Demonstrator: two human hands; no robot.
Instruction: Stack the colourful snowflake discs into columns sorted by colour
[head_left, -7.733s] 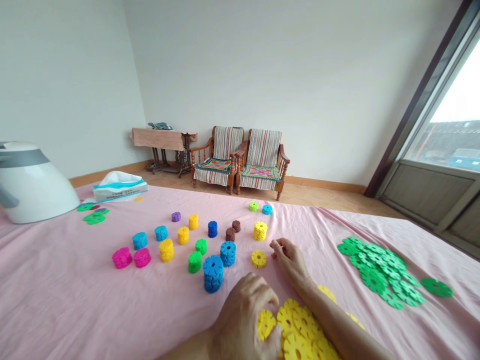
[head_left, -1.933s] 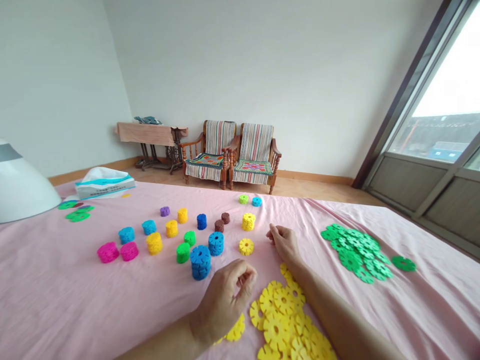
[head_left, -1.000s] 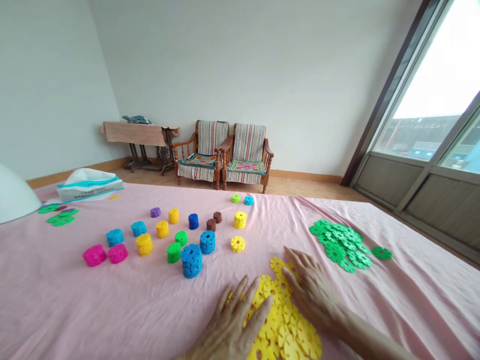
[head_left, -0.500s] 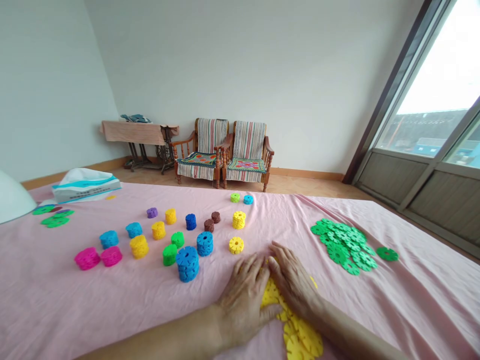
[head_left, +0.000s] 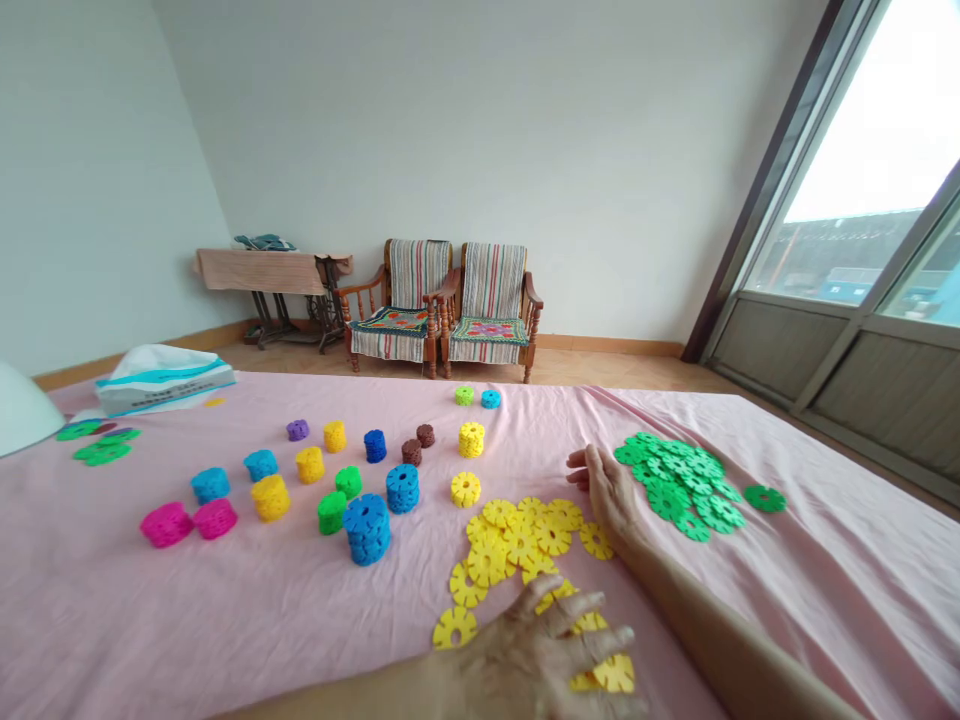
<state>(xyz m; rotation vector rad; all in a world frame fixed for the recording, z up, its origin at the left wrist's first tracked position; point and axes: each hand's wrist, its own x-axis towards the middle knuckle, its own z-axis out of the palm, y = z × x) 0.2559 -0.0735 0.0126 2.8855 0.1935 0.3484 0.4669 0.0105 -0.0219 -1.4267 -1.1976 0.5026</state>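
Observation:
Yellow notched plastic discs (head_left: 517, 540) lie in a loose, spread pile on the cloth in front of me. My left hand (head_left: 540, 650) rests palm down over the near part of the pile, its fingers spread and hiding some discs. At the pile's right edge is my right hand (head_left: 611, 495), standing on its side with fingers stretched out and nothing held. It sits between the yellow discs and a heap of green notched discs (head_left: 679, 480). Just beyond the yellow pile stands a short stack of yellow discs (head_left: 466, 489).
Stacks of blue discs (head_left: 367, 530), pink discs (head_left: 166, 524) and other colours stand on the left of the pink cloth (head_left: 262, 620). A tissue box (head_left: 165, 385) and loose green discs (head_left: 105, 452) lie farther left. Two wooden chairs (head_left: 491, 295) are beyond the cloth.
My hands have moved apart from the yellow pile's middle. The left came nearer to me with fingers spreading; the right went right and away. The yellow discs now lie wider and more exposed.

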